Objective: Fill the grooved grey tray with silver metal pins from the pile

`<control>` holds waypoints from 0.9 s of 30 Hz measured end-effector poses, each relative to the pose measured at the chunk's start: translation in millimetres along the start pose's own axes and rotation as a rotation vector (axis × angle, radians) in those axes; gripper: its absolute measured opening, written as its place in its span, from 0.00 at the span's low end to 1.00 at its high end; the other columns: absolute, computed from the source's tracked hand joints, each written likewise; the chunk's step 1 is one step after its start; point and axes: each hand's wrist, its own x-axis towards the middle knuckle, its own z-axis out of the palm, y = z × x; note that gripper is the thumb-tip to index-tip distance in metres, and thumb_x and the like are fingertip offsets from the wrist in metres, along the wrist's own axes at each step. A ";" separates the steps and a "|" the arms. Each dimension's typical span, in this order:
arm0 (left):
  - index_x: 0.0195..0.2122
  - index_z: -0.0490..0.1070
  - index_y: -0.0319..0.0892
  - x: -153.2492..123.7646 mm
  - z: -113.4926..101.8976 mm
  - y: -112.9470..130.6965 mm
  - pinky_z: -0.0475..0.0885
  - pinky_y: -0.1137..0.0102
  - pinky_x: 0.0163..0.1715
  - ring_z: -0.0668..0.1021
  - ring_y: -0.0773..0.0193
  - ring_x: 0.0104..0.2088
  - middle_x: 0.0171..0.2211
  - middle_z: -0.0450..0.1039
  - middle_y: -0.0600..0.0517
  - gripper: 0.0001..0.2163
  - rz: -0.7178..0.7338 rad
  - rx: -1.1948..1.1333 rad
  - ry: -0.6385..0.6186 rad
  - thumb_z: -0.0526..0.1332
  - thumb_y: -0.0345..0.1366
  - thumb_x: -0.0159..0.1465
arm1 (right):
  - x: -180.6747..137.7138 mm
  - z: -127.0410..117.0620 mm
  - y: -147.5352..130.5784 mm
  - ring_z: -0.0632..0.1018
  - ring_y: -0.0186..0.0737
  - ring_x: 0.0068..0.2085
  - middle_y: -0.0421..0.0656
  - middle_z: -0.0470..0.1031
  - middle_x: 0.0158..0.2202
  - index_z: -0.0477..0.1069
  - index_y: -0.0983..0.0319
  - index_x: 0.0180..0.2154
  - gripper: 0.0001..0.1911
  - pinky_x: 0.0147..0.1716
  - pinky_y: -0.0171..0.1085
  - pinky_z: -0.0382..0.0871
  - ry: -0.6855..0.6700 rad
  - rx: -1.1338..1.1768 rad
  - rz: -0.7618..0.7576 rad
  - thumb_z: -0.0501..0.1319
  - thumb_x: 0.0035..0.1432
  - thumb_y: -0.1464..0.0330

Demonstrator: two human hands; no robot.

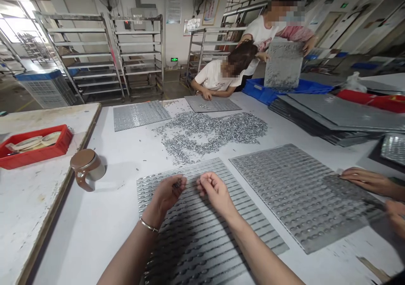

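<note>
My left hand (167, 193), with a bracelet at the wrist, is curled around a few small dark metal pieces (177, 184). Opposite it, my right hand (217, 194) is closed with thumb and fingers together; what it holds, if anything, is hidden. Both are over a grey ridged plate (253, 230), whose grooves carry rows of shiny oval pieces on the left part. Beyond the plate spreads a loose heap of small silvery oval pieces (242, 127).
A brown-lidded mug (96, 167) and a red bin (38, 154) are at left. Another person's hand (367, 179) touches a second filled plate (281, 188) at right. Two people work across the table, near a blue crate (255, 92) and stacked plates (344, 116).
</note>
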 end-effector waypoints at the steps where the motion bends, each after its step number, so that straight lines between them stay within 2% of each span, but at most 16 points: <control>1: 0.31 0.74 0.34 1.9 -1.6 4.2 0.73 0.78 0.25 0.75 0.70 0.26 0.27 0.74 0.47 0.05 0.023 -0.029 0.047 0.61 0.21 0.62 | 1.6 -2.6 4.8 0.70 0.35 0.25 0.39 0.72 0.27 0.69 0.60 0.36 0.21 0.25 0.34 0.66 -0.022 -0.045 0.006 0.60 0.59 0.48; 4: 0.34 0.72 0.35 4.8 -6.1 13.6 0.72 0.79 0.24 0.74 0.73 0.25 0.31 0.75 0.46 0.07 0.065 -0.065 0.106 0.57 0.20 0.65 | 2.7 -5.3 20.1 0.69 0.36 0.25 0.37 0.70 0.23 0.74 0.61 0.35 0.16 0.25 0.34 0.65 -0.160 -0.273 -0.023 0.60 0.59 0.54; 7: 0.35 0.71 0.36 2.9 -7.2 15.1 0.70 0.79 0.20 0.73 0.72 0.24 0.32 0.76 0.46 0.05 0.091 -0.076 0.107 0.58 0.23 0.66 | 1.5 -0.1 31.6 0.73 0.37 0.28 0.38 0.73 0.24 0.75 0.60 0.31 0.10 0.29 0.34 0.65 -0.257 -0.479 -0.053 0.59 0.58 0.62; 10: 0.31 0.69 0.37 0.3 -6.0 12.7 0.67 0.80 0.18 0.72 0.73 0.23 0.30 0.75 0.48 0.05 0.096 -0.072 0.086 0.64 0.26 0.64 | 3.3 6.4 36.8 0.75 0.38 0.29 0.38 0.76 0.25 0.75 0.59 0.29 0.08 0.31 0.34 0.64 -0.278 -0.644 -0.033 0.58 0.56 0.68; 14: 0.30 0.70 0.36 0.8 -6.3 10.7 0.62 0.81 0.16 0.68 0.75 0.20 0.25 0.70 0.53 0.08 0.061 -0.021 0.001 0.68 0.32 0.61 | 10.0 10.8 39.1 0.75 0.38 0.28 0.38 0.76 0.25 0.75 0.59 0.27 0.08 0.30 0.34 0.62 -0.307 -0.720 -0.029 0.58 0.54 0.72; 19: 0.34 0.74 0.34 0.8 -6.1 8.5 0.67 0.80 0.20 0.71 0.74 0.22 0.27 0.72 0.52 0.04 0.047 0.017 -0.006 0.68 0.27 0.59 | 13.0 10.5 35.7 0.73 0.38 0.28 0.39 0.73 0.23 0.73 0.60 0.27 0.06 0.31 0.35 0.59 -0.267 -0.786 -0.044 0.60 0.54 0.73; 22: 0.33 0.75 0.34 -1.4 -5.2 5.7 0.68 0.79 0.21 0.72 0.72 0.23 0.28 0.74 0.49 0.06 0.029 0.061 -0.067 0.70 0.26 0.57 | 8.0 5.4 26.2 0.70 0.37 0.27 0.38 0.71 0.23 0.71 0.60 0.28 0.06 0.29 0.34 0.59 -0.197 -0.662 -0.046 0.61 0.57 0.67; 25: 0.29 0.73 0.36 -2.5 -5.1 0.4 0.62 0.79 0.18 0.71 0.73 0.22 0.27 0.74 0.49 0.11 0.017 0.124 -0.150 0.74 0.33 0.53 | -1.2 -0.2 10.4 0.67 0.35 0.24 0.37 0.68 0.22 0.71 0.60 0.31 0.15 0.26 0.34 0.59 -0.108 -0.336 -0.026 0.59 0.61 0.56; 27: 0.27 0.72 0.37 -2.5 -4.9 -4.3 0.58 0.79 0.15 0.68 0.74 0.20 0.25 0.73 0.51 0.15 -0.005 0.178 -0.199 0.76 0.38 0.49 | -7.4 -1.4 -0.9 0.67 0.35 0.24 0.37 0.69 0.23 0.73 0.61 0.36 0.19 0.24 0.34 0.60 -0.066 -0.189 -0.029 0.59 0.61 0.51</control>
